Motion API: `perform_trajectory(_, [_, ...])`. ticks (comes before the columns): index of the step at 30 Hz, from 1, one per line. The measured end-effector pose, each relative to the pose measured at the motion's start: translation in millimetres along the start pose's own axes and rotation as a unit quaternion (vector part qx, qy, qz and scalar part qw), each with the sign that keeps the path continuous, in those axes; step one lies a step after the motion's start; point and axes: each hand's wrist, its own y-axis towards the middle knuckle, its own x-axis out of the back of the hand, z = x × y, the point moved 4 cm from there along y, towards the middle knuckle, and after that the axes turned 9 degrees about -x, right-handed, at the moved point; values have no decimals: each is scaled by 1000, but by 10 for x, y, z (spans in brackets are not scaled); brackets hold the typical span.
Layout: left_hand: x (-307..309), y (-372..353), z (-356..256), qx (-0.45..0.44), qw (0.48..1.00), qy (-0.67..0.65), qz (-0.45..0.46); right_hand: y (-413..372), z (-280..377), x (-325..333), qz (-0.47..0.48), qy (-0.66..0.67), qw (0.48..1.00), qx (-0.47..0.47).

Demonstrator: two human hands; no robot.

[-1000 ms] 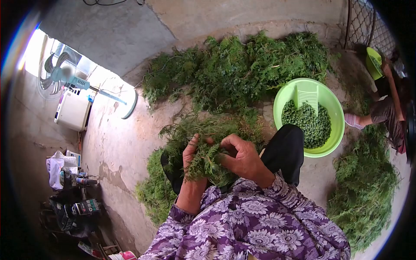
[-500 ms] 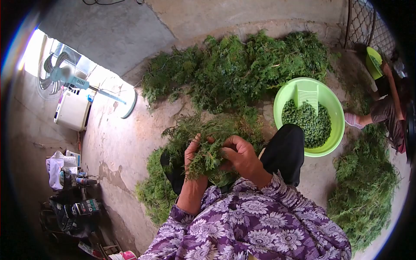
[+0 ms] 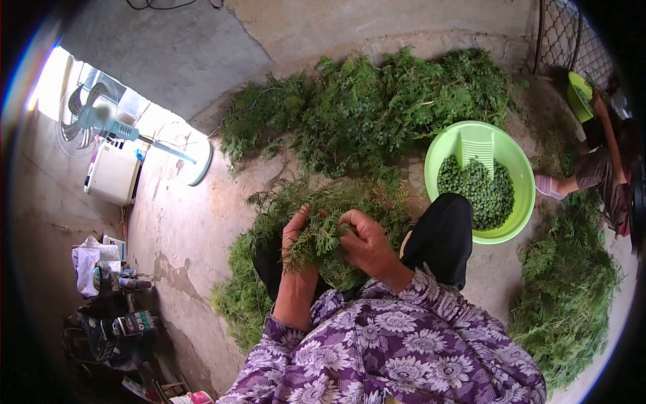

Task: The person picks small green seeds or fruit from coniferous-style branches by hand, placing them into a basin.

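My left hand [image 3: 296, 232] is wrapped round a leafy evergreen sprig [image 3: 319, 239], held above my lap between my knees. Its foliage covers most of the left fingers. At the right side of the sprig, my right hand [image 3: 371, 248] has thumb and fingers pinched together; what is between them is hidden. To the right of my knee stands a light green plastic basin [image 3: 525, 202] with a ridged washboard panel [image 3: 478, 149]. Many small round green berries [image 3: 479, 195] lie in it.
A long heap of cut evergreen branches [image 3: 363, 108] lies by the wall, with more foliage [image 3: 565, 303] on the right and some [image 3: 242, 289] by my left leg. At far right, another person's arm [image 3: 611, 138] reaches by a second green basin [image 3: 579, 94]. A fan [image 3: 101, 118] stands left.
My right hand has shifted slightly up and left, its fingers curled in more tightly. The sprig in my left hand has tilted a little. The basin and heaps look the same.
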Motion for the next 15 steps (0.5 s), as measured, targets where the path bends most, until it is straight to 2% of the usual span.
perform_trajectory(1, [-15, 12, -18, -18, 1000, -9, 8, -10, 48, -21, -22, -66, 991, 111])
perform_trajectory(2, [74, 59, -35, -18, 999, 19, 35, -26, 29, -36, -21, -66, 991, 113])
perform_trajectory(3, [123, 120, -51, -20, 999, 20, 36, -88, 139, -52, -72, -136, 974, 165])
perform_trajectory(4, [176, 191, -84, -48, 998, 47, -9, -173, 249, -69, -122, -203, 947, 216])
perform_trajectory(5, [219, 252, -140, -75, 993, 73, -57, -261, 315, -102, -120, -204, 947, 216])
perform_trajectory(6, [190, 318, -281, -87, 995, 2, -54, -359, 362, -155, -76, -187, 958, 201])
perform_trajectory(7, [300, 352, -411, -85, 995, 5, -53, -392, 385, -179, -35, -169, 967, 188])
perform_trajectory(9, [508, 380, -584, -74, 983, -160, 58, -286, 273, -29, -42, -191, 965, 175])
perform_trajectory(10, [312, 287, -541, -5, 964, -231, 130, -160, 135, 89, 9, -53, 997, 47])
perform_trajectory(11, [324, 282, -522, -10, 964, -229, 131, -60, 6, 129, 60, 85, 991, -80])
perform_trajectory(12, [366, 292, -509, -24, 966, -232, 113, -9, -57, 167, 19, 173, 978, -116])
perform_trajectory(15, [73, 167, -432, -33, 974, -202, 100, 22, 37, 190, 24, 233, 967, -103])
